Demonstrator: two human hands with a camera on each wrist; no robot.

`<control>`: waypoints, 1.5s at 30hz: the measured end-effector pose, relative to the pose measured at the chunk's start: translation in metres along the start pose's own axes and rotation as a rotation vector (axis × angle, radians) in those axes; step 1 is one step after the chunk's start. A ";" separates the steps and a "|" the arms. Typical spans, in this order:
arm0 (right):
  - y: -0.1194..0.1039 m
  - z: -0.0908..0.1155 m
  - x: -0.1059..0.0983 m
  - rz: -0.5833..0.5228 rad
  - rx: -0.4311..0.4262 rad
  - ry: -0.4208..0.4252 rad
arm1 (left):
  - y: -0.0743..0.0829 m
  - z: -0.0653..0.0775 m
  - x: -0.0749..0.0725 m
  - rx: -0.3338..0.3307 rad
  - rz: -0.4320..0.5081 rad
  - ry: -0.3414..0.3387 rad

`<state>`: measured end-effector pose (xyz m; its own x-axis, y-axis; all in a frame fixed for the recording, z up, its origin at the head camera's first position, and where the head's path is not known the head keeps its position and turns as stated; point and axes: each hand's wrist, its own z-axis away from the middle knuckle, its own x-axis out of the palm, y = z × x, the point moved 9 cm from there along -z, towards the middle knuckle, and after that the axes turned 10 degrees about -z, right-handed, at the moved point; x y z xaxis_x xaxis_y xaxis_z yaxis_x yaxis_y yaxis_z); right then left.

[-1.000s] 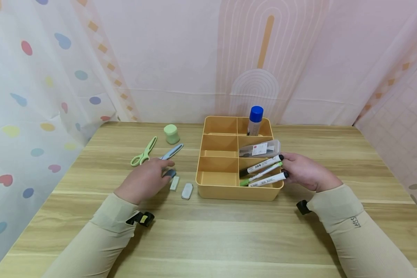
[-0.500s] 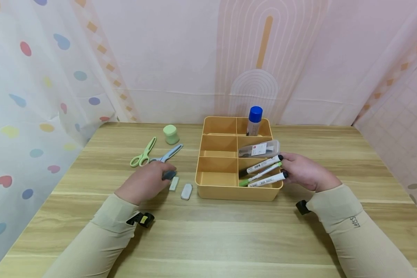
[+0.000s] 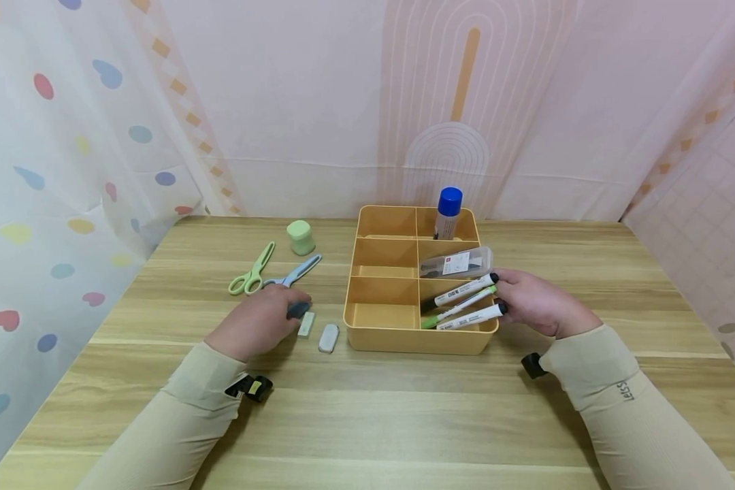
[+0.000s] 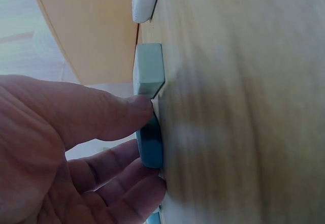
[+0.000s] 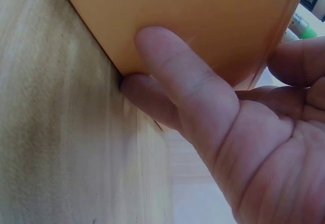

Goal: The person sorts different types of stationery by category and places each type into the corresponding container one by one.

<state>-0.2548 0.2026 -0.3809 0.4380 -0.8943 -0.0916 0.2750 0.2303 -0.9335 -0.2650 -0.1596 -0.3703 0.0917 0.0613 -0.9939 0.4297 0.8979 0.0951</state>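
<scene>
My left hand point(image 3: 258, 321) is low at the table's left side, its thumb and fingers pinching a dark blue eraser point(image 4: 151, 145) that is partly hidden by the thumb. Beside it lies a pale green eraser point(image 3: 306, 324), then a whitish eraser point(image 3: 328, 337). Just beyond the hand are blue-handled scissors point(image 3: 303, 269), partly covered. At the right wall of a yellow divided organizer point(image 3: 382, 338), my right hand point(image 3: 535, 303) touches the outside. In the right wrist view, its thumb lies fairly straight against that wall, and another fingertip is near the rim.
Green scissors point(image 3: 254, 272) and a green waisted container point(image 3: 301, 237) stand farther back on the left. The organizer's right compartments hold a blue-capped tube point(image 3: 449, 211), a clear case point(image 3: 458, 262) and pens, among them a white marker point(image 3: 473, 317). A curtain point(image 3: 294, 102) hangs behind.
My left index finger has lowered and drawn back, and thumb and fingers have closed on the dark blue eraser, uncovering more of the blue scissors. My right hand has stayed at the organizer.
</scene>
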 end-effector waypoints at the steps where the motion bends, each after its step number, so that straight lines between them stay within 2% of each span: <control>1: 0.000 0.000 0.000 0.003 -0.001 0.000 | 0.000 0.000 0.000 -0.001 -0.002 -0.001; 24: -0.001 0.001 0.002 -0.006 -0.028 -0.016 | -0.004 -0.003 0.004 -0.016 -0.038 0.028; 36: -0.001 0.001 0.001 0.001 -0.008 -0.003 | -0.009 -0.004 0.004 -0.055 0.022 0.014; 45: 0.000 0.001 0.000 0.006 -0.001 -0.002 | -0.009 -0.004 -0.001 -0.086 0.055 0.040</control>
<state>-0.2540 0.2025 -0.3804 0.4416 -0.8920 -0.0962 0.2713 0.2350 -0.9334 -0.2721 -0.1658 -0.3701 0.0768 0.1271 -0.9889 0.3466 0.9266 0.1460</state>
